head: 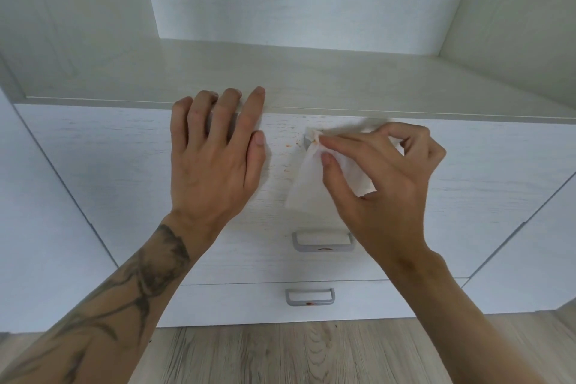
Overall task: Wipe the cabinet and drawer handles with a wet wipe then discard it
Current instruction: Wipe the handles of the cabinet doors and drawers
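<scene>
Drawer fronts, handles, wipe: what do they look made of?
Drawer fronts: likely laminated board, with a matte whitewashed wood-grain print.
Handles: smooth matte grey, plastic or coated metal, cannot tell which.
Wet wipe: thin white nonwoven-looking sheet, limp and creased, orange stain at its tip.

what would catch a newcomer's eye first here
The right hand pinches a white wet wipe against the top drawer's grey handle, orange specks beside it. The left hand rests on that drawer front. Below, the grey middle handle and bottom handle each show a red smear.
</scene>
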A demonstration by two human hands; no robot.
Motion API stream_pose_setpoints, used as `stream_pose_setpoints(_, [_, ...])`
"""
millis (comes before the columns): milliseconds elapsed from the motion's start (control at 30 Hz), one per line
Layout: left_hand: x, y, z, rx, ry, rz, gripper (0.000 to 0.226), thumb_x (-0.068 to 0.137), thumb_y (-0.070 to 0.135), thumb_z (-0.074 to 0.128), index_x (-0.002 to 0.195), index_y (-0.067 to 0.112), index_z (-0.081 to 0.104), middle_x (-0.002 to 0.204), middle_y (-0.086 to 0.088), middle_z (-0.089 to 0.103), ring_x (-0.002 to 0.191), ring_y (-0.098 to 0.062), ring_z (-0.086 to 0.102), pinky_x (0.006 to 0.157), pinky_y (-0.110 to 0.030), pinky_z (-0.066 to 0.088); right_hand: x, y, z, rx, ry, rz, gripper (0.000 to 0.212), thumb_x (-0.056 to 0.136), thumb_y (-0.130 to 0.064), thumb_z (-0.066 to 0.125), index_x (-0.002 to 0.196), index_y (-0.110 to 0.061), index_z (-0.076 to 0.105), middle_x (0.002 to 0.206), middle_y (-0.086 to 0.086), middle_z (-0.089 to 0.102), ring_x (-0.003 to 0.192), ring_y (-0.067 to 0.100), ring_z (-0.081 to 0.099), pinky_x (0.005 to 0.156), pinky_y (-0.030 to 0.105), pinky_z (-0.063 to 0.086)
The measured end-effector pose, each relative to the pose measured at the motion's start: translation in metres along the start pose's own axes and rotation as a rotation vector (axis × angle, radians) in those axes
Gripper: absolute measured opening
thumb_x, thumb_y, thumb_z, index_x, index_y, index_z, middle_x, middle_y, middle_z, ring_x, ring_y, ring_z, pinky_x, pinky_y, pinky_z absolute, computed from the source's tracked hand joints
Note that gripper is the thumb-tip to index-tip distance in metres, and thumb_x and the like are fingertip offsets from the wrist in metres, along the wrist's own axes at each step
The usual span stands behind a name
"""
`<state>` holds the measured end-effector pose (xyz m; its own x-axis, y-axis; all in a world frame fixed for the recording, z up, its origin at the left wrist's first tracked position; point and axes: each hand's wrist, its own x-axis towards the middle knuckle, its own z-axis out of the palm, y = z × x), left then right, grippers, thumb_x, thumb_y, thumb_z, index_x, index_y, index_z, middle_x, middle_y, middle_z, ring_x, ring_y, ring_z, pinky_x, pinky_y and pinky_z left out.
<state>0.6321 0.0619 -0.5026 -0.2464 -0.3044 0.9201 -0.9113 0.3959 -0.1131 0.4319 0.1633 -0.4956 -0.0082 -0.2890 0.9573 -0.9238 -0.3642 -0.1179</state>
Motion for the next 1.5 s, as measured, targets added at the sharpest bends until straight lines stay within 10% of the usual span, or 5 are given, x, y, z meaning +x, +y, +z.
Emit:
stream_pose_setpoints(433, [0.001, 0.0, -0.002, 0.014, -0.007, -0.005, 0.046, 0.11, 0.03, 0.036, 0.152, 0.013, 0.046, 0.139, -0.016, 0.055, 0.124, -0.041, 0.05, 0.114, -0.055, 0.03, -0.003, 0.012, -0.012, 0.088, 0.024, 0.115, 0.006, 0.097, -0.032, 0.079, 0.1, -0.028, 0.082, 0.106, -0.019, 0.075, 0.113, 0.027, 0.055, 0.094, 0.058, 0.038])
stream_pose_setpoints(933, [0.001, 0.001, 0.002, 0.016, 0.012, -0.002, 0.046, 0.109, 0.03, 0.035, 0.15, 0.013, 0.048, 0.138, -0.017, 0.056, 0.124, -0.041, 0.05, 0.113, -0.055, 0.031, 0.004, 0.0, 0.009, 0.098, -0.007, 0.041, 0.007, 0.096, -0.035, 0.081, 0.097, -0.029, 0.084, 0.104, -0.02, 0.076, 0.112, 0.022, 0.056, 0.096, 0.046, 0.033])
stream_pose_setpoints(1133, [0.001, 0.001, 0.001, 0.018, 0.008, -0.003, 0.046, 0.11, 0.029, 0.035, 0.15, 0.012, 0.048, 0.137, -0.017, 0.056, 0.124, -0.041, 0.05, 0.113, -0.055, 0.031, 0.0, 0.043, -0.024, 0.155, -0.073, 0.062, 0.011, 0.098, -0.034, 0.078, 0.108, -0.032, 0.079, 0.111, -0.018, 0.076, 0.113, 0.03, 0.056, 0.09, 0.065, 0.042])
stream_pose_setpoints(1500, [0.0, 0.001, 0.0, 0.015, 0.021, 0.0, 0.046, 0.109, 0.028, 0.038, 0.151, 0.012, 0.048, 0.137, -0.017, 0.057, 0.124, -0.041, 0.05, 0.114, -0.055, 0.03, -0.013, 0.044, -0.032, 0.263, -0.028, 0.277, 0.017, 0.095, -0.017, 0.08, 0.111, -0.02, 0.079, 0.116, -0.01, 0.076, 0.112, 0.033, 0.052, 0.098, 0.026, 0.037])
